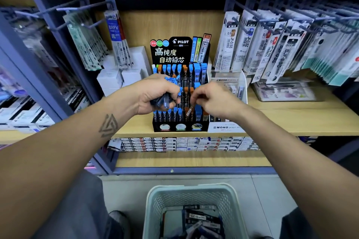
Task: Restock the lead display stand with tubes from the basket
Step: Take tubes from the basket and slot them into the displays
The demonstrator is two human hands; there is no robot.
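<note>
The black Pilot lead display stand (171, 52) sits on the wooden shelf, its tiers filled with blue- and orange-capped lead tubes. My left hand (155, 93) grips a bundle of blue-capped tubes (172, 80) in front of the stand's middle tier. My right hand (211, 99) pinches a single orange-capped tube (189, 111), tilted, just above the front row. Below on the floor stands the pale green basket (155, 198), holding several more tubes (198, 217).
A white Mono stand (226, 127) is right of the Pilot stand. Refill packs (272, 44) hang on hooks to the right, others (87, 44) to the left. White boxes (116, 77) are stacked left of the stand. Flat boxes (174, 144) line the lower shelf.
</note>
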